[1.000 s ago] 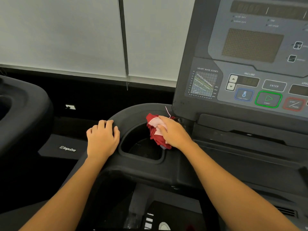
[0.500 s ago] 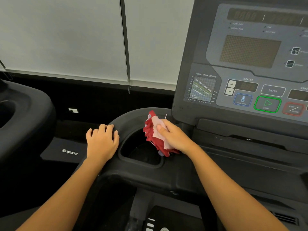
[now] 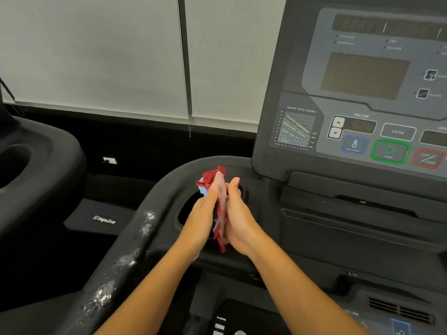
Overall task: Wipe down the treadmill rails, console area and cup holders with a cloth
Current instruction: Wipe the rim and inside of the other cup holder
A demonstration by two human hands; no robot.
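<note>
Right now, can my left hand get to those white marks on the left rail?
Probably yes. The left hand is pressed on the cloth over the cup holder, and nothing lies between it and the white marks beside it.

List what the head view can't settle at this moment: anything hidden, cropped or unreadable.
- Cup holder interior: covered by left hand, right hand and the red cloth pressed between them.
- Console right side: cut off by the frame edge.
- Top readout: digits too dim to read.
- White patches on the left rail: dirt or wear, unclear.
</note>
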